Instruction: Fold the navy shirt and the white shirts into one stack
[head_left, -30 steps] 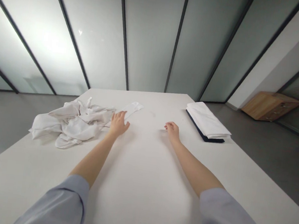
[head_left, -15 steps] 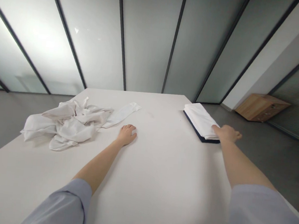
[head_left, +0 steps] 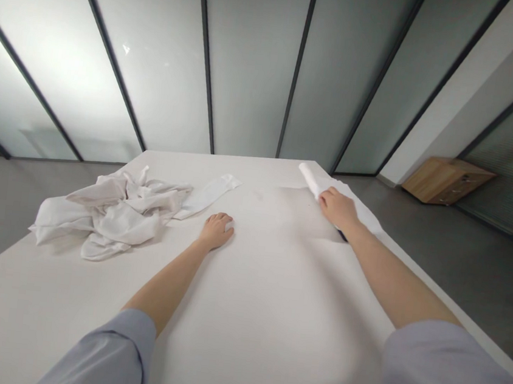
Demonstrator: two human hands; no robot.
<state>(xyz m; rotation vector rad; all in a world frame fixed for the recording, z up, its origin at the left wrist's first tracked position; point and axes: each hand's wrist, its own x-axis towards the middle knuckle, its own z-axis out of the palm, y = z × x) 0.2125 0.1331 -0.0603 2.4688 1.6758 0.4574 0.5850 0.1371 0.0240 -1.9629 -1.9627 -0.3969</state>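
My right hand (head_left: pixel 338 208) is closed on the near end of a folded white cloth (head_left: pixel 309 179), whose left edge stands raised and curled. The rest of the white fabric spreads to the right of my fingers. Under it a small bit of a dark navy piece (head_left: pixel 342 235) shows; most of that piece is hidden. My left hand (head_left: pixel 216 230) rests on the table with nothing held, thumb and fingers apart and slightly bent. Just beyond it lies a flat white strip of fabric (head_left: pixel 213 192), joined or next to a crumpled white cloth heap (head_left: pixel 130 209); I cannot tell which.
The white table (head_left: pixel 244 313) reaches away from me, its right edge beside the folded cloth. Frosted glass panels (head_left: pixel 251 63) with dark frames stand behind it. A wooden cabinet (head_left: pixel 441 181) sits on the grey floor at the right.
My right hand has moved left from the cloth's right edge, carrying part of the white fabric across and up. The navy piece is now mostly covered. My left hand stays put.
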